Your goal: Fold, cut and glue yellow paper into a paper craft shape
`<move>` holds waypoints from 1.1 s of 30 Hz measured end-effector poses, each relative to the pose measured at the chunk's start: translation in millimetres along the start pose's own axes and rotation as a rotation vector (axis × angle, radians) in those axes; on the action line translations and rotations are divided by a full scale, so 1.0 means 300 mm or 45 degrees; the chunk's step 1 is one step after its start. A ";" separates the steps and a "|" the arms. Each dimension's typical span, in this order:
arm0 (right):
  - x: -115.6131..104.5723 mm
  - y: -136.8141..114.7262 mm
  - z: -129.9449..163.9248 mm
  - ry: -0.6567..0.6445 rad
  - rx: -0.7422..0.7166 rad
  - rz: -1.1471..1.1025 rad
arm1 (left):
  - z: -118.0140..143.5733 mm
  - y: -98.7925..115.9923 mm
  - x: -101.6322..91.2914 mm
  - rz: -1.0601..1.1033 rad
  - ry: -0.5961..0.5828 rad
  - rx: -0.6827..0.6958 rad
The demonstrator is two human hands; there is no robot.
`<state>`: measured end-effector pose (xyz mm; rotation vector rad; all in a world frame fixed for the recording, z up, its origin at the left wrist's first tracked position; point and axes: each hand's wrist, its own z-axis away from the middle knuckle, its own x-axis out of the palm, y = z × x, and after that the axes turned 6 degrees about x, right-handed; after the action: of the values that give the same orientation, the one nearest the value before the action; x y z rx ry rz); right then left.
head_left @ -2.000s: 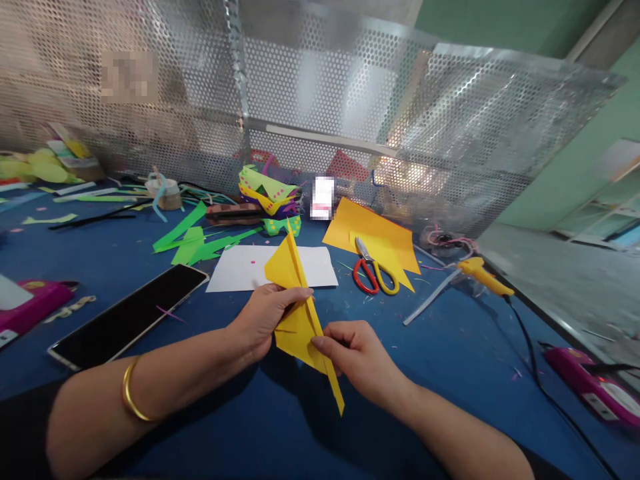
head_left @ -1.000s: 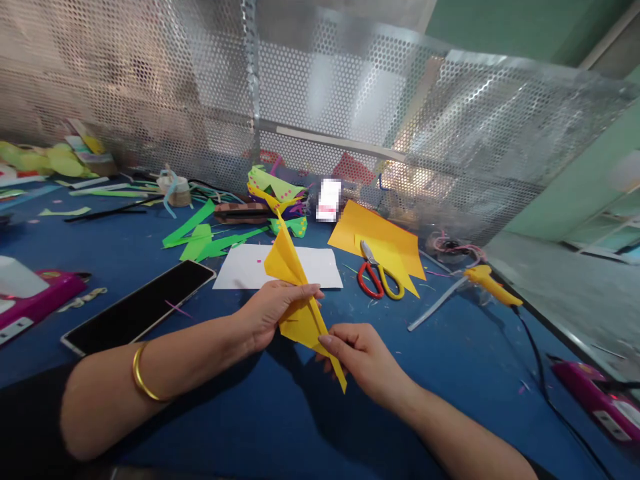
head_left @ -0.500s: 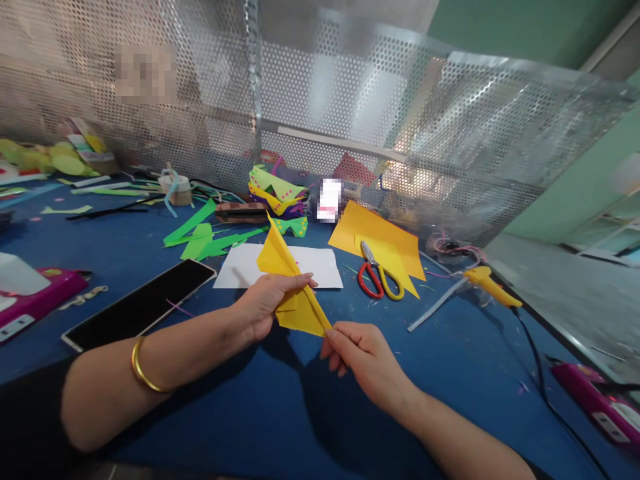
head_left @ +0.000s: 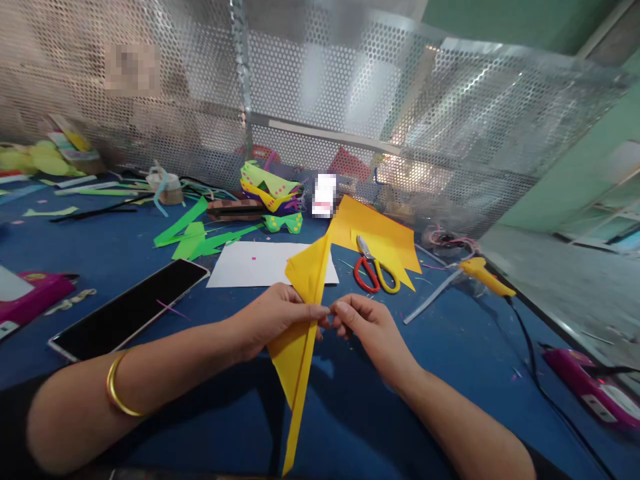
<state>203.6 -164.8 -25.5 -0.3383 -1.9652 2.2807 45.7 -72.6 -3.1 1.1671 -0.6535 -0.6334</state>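
A folded piece of yellow paper [head_left: 311, 265] stands tilted over the blue table, its long narrow folded edge running down towards me. My left hand [head_left: 273, 317] is closed on the middle of it, thumb across the front. My right hand [head_left: 373, 327] is beside that thumb, fingers curled in a pinch close to the paper's right edge; whatever sits between its fingertips is hidden. Beyond the hands lies a white sheet [head_left: 235, 267]. To the right, scissors [head_left: 373, 267] with one red and one yellow handle rest on orange-yellow paper [head_left: 395, 230].
A glue gun [head_left: 485, 277] trails a black cable on the right, near a magenta power strip [head_left: 590, 387]. A dark-screened tablet-like device [head_left: 130, 303] lies left. Green paper strips [head_left: 190, 240] and decorated paper masks [head_left: 275, 190] sit before a perforated metal screen [head_left: 320, 87].
The yellow paper has turned more upright, its lower end now pointing towards me. My right hand has left its lower corner and moved up beside my left thumb.
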 end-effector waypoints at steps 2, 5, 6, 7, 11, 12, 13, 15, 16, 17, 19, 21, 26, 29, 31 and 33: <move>0.007 -0.004 -0.002 -0.049 0.030 -0.140 | 0.011 -0.021 0.016 -0.061 -0.154 -0.008; 0.026 -0.001 0.004 -0.090 0.055 -0.264 | 0.014 -0.046 0.026 -0.113 -0.266 -0.022; 0.031 0.001 0.007 -0.071 0.054 -0.284 | 0.013 -0.050 0.027 -0.139 -0.270 -0.034; 0.036 0.004 0.009 -0.048 0.056 -0.297 | 0.010 -0.052 0.026 -0.165 -0.265 -0.042; 0.037 0.013 0.008 -0.016 0.081 -0.281 | 0.002 -0.044 0.020 -0.200 -0.238 -0.016; 0.032 0.013 0.005 -0.015 0.083 -0.273 | 0.001 -0.040 0.020 -0.198 -0.231 -0.010; 0.026 0.013 0.001 -0.002 0.080 -0.270 | 0.001 -0.036 0.019 -0.208 -0.223 -0.014; 0.005 0.006 -0.013 0.089 0.057 -0.302 | 0.005 -0.028 0.018 -0.259 -0.216 -0.054; -0.010 0.001 -0.022 0.152 0.043 -0.333 | 0.007 -0.025 0.018 -0.287 -0.224 -0.083; -0.025 -0.006 -0.031 0.213 0.032 -0.369 | 0.010 -0.023 0.017 -0.308 -0.239 -0.113; -0.055 -0.019 -0.047 0.298 0.026 -0.446 | 0.014 -0.021 0.016 -0.318 -0.279 -0.171; -0.076 -0.029 -0.059 0.348 0.018 -0.490 | 0.016 -0.022 0.013 -0.306 -0.316 -0.206; -0.095 -0.025 -0.072 0.400 0.011 -0.531 | 0.010 -0.024 0.002 -0.304 -0.406 -0.191; -0.092 -0.018 -0.077 0.412 0.048 -0.528 | 0.005 -0.017 0.001 -0.304 -0.340 -0.165; -0.079 -0.012 -0.073 0.339 0.078 -0.452 | 0.002 -0.014 0.005 -0.289 -0.247 -0.167; -0.058 -0.004 -0.062 0.135 0.121 -0.324 | 0.001 -0.015 0.010 -0.265 -0.188 -0.171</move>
<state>224.8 -150.8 -25.3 -0.1830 -1.7327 2.1394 46.9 -76.1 -6.8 1.0772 -0.6080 -0.9325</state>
